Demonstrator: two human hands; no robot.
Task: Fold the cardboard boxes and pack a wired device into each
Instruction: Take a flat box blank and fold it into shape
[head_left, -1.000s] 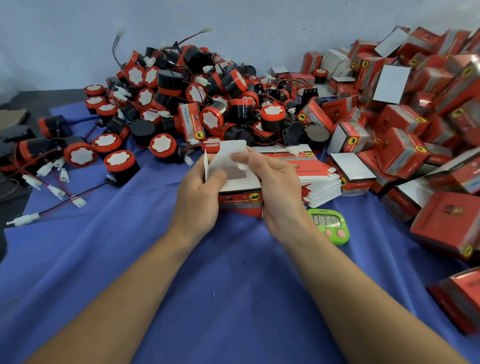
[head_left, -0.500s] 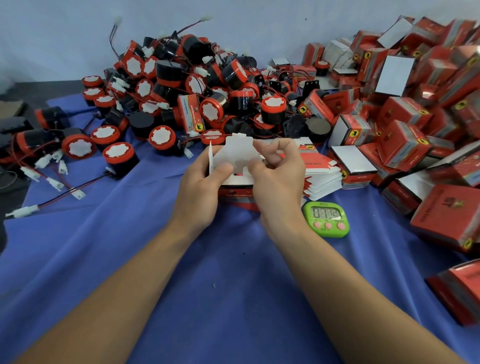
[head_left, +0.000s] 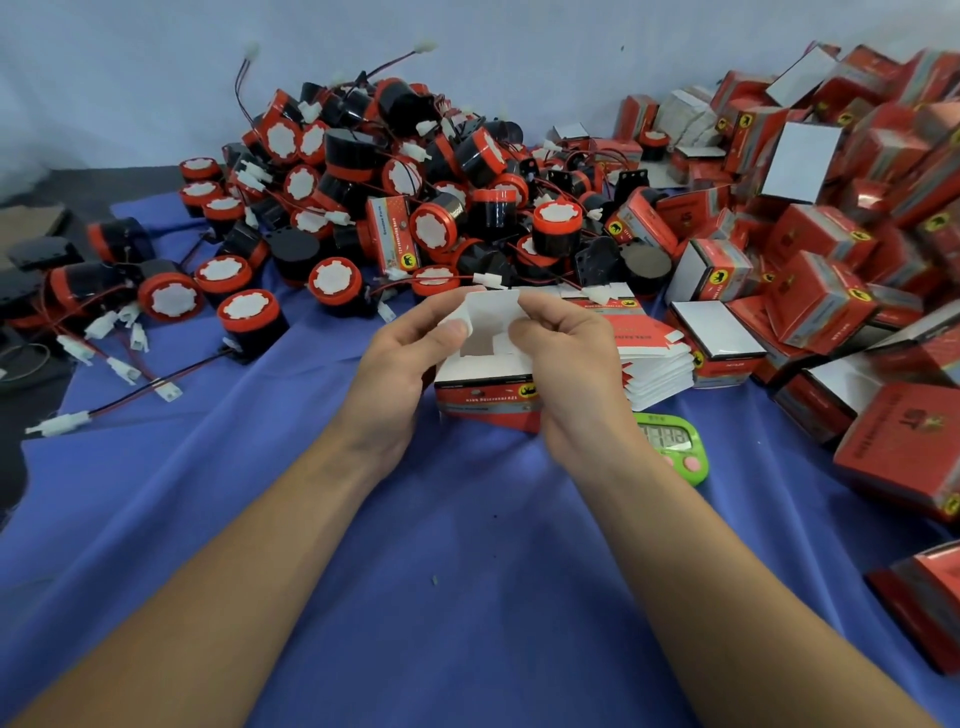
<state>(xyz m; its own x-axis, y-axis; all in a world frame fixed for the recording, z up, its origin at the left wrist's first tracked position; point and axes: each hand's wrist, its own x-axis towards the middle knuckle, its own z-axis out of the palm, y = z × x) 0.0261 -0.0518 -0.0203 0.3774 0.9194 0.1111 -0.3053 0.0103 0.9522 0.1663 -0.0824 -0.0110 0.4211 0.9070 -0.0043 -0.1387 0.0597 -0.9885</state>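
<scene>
A small red cardboard box (head_left: 485, 397) with a white inside stands open at the middle of the blue cloth, its white flaps up. My left hand (head_left: 402, 358) pinches the left flap with thumb and fingers. My right hand (head_left: 566, 358) pinches the right flap, fingers curled over the box's right side. Behind the box lies a big heap of black-and-red round wired devices (head_left: 415, 187) with red-black wires and white plugs. One such device (head_left: 252, 317) stands close at the left. The box's inside looks empty.
A stack of flat unfolded boxes (head_left: 652, 358) lies just right of my right hand. A green timer (head_left: 672, 447) sits beside my right wrist. Folded red boxes (head_left: 831, 234) pile up along the right. Loose plugs and wires (head_left: 104, 358) trail at the left.
The box has been opened up from a flatter shape. Both hands have shifted from pressing its top panel to pinching the raised flaps on either side.
</scene>
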